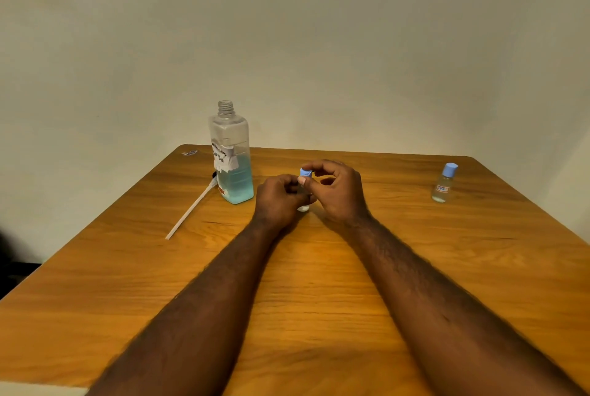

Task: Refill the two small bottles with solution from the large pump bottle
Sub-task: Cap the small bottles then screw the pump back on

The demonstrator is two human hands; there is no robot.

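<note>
Pump tube (188, 212): lay flat on the table, out of its bottle, its head end just beside the large bottle's base.
Large pump bottle (232, 153): stood upright with its neck open; blue solution filled the lower part, below a taped label.
Left hand (276, 199): fingers curled round the body of a small bottle.
Small bottle (303, 207): held low at the table's middle, mostly hidden; its fill level could not be told.
Blue cap (305, 172): sat on that bottle's neck.
Right hand (341, 193): thumb and fingers (322, 166) pinched narrowly on the blue cap.
Second small bottle (444, 183): stood upright and capped, well apart to the right.
Step in hand: judged to be cap work on the held bottle; loosening or tightening could not be told.
Next move: if the cap was coming off, likely a steady pour from the large bottle's wide neck into a far narrower one, with a spill risk.
Table (319, 284): orange-brown wood grain with rounded far corners.
Room: a plain pale wall stood close behind the table.
</note>
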